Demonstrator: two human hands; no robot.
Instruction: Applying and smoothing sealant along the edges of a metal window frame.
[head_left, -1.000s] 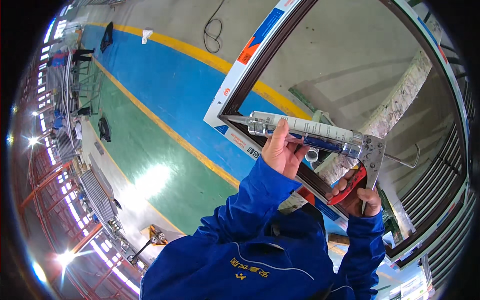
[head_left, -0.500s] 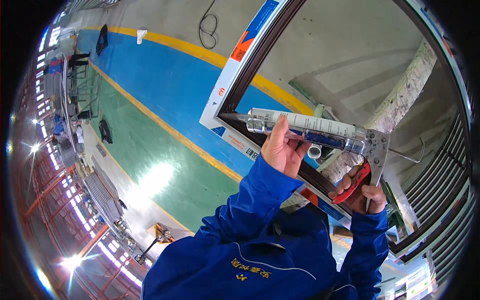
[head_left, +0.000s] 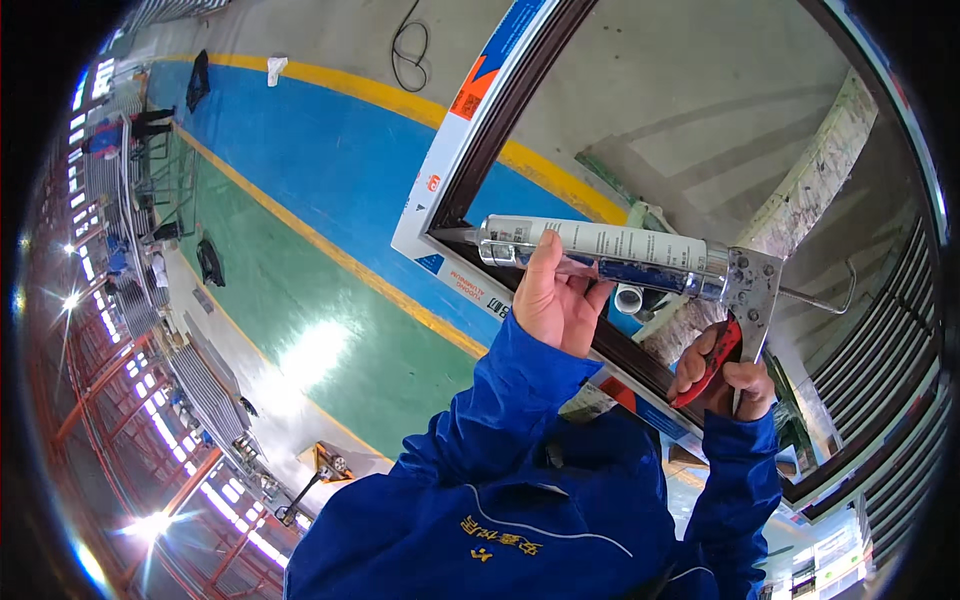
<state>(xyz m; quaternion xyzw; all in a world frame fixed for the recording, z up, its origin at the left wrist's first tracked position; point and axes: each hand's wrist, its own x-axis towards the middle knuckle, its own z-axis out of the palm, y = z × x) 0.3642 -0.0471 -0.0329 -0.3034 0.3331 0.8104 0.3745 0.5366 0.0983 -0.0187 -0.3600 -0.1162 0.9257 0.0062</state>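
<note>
Left fingers [head_left: 543, 266] are curled against a silver metal caulking gun [head_left: 642, 276], its red curved handle [head_left: 725, 350] gripped by right fingers [head_left: 690, 366]. Beyond the left ones, its grey tapered nozzle [head_left: 458, 235] could be jerked by uneven squeezing.

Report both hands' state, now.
Left hand: closed, holding the caulking gun by its barrel.
Right hand: closed around the gun's handle and red trigger.

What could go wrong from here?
The pale tapered nozzle of the silver metal caulking gun points at the corner of the dark brown frame; a slip might smear it. The right hand grips the red trigger, so squeezing too hard could overfeed. The left hand supports the gun; if it shifted, the nozzle might swing.
</note>
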